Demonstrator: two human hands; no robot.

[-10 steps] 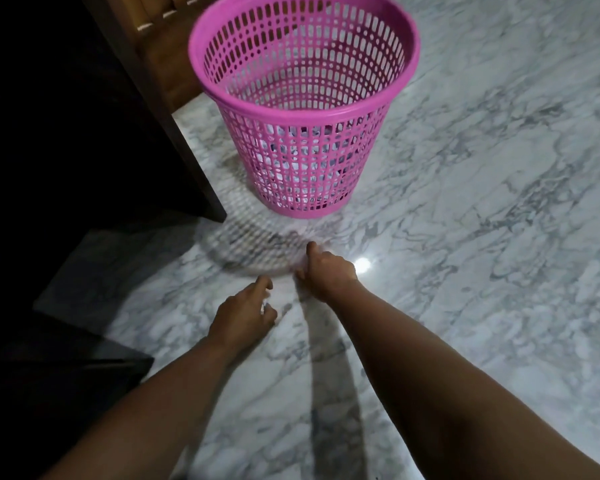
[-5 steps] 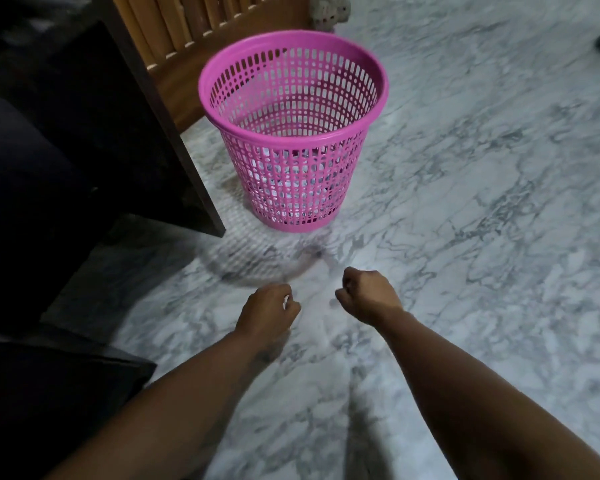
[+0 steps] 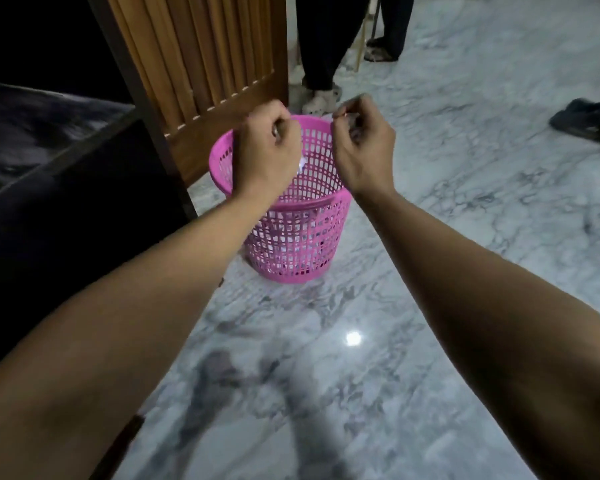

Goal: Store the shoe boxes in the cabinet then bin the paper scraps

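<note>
A pink mesh basket (image 3: 293,237) stands on the marble floor next to the cabinet. My left hand (image 3: 267,150) hovers over its left rim with the fingers closed, and a white paper scrap (image 3: 301,165) pokes out beneath them. Over the right rim my right hand (image 3: 361,143) is pinched shut on a small pale scrap that mostly stays hidden in the fingers. Pale paper shows through the mesh at the basket's bottom. No shoe boxes are in view.
A slatted wooden cabinet door (image 3: 205,57) hangs open behind the basket, with the dark cabinet body (image 3: 84,202) to the left. Another person's legs (image 3: 323,39) stand just beyond the basket. A dark shoe (image 3: 589,121) lies at the far right.
Both hands have risen from the floor in front of the basket to above its rim, still closed. My view has tilted up, showing the door and the other person's legs.
</note>
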